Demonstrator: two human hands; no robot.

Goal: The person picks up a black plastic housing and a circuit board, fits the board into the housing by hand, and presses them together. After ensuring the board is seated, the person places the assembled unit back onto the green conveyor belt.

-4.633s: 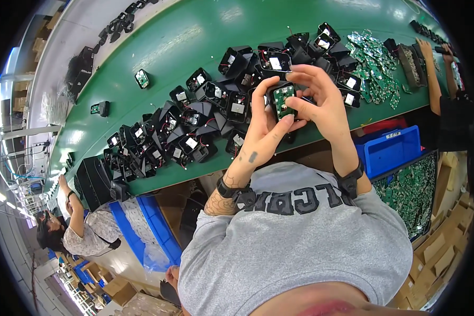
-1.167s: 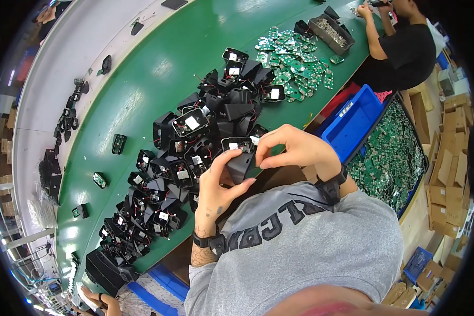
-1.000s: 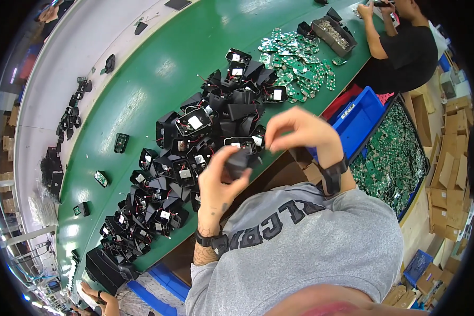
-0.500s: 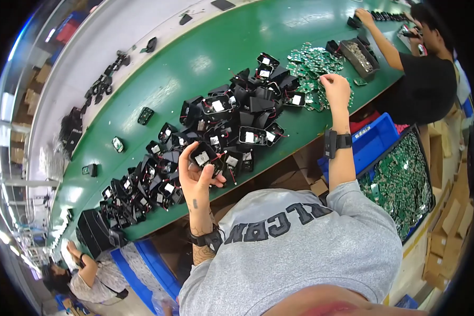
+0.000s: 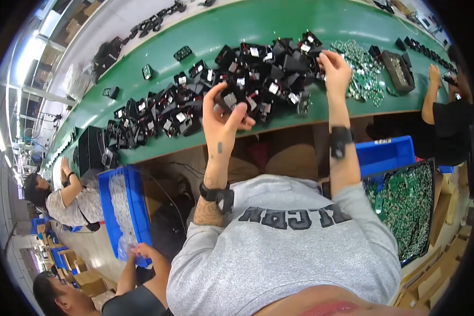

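My left hand [image 5: 222, 124] is curled round a black plastic housing [image 5: 229, 99] with a pale block inside, held above the near side of a heap. That heap of black housings [image 5: 166, 108], many with pale blocks and thin red wires, spreads along the green table. To the right, my right hand [image 5: 337, 76] hovers between the heap's right end and a pile of small green circuit boards [image 5: 361, 66]. Its thumb and fingertips are pinched together; anything between them is too small or hidden to make out.
A bin of small parts [image 5: 397, 73] stands beyond the boards on the green table [image 5: 279, 23]. Below the edge are a blue crate [image 5: 387, 152], a tray of circuit boards [image 5: 403, 210] and another blue crate [image 5: 106, 197]. Co-workers are at left, lower left and right.
My right hand has moved left from over the circuit boards toward the housings. My left hand still holds the housing. The view has turned, and a co-worker has come into sight at lower left.
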